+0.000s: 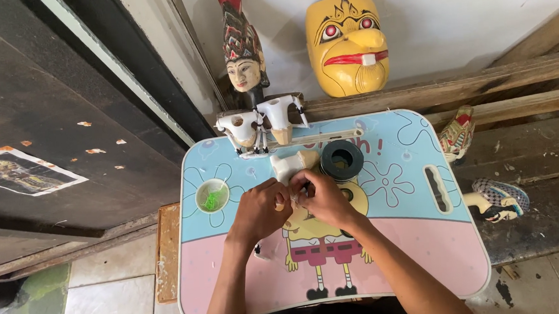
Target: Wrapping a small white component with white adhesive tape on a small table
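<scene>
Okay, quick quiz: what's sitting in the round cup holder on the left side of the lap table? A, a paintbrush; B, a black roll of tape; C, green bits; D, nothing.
C: the round cup holder in the lap table holds small green bits; the black roll lies further right, near the hands.

My hands, the left hand (260, 210) and the right hand (324, 196), are meeting at the middle of the small surface (420, 232), touching a small carved piece (291, 166) lying between them. A roll of tape (342, 160) is sitting just behind my right hand. A little cup (212, 195) is standing to the left. Unfinished puppet bodies (261, 122) are resting at the far edge, with a puppet head (242, 49) and a mask (347, 43) leaning against the wall behind. Two more puppet heads (499, 198) are lying on the floor to the right.
</scene>
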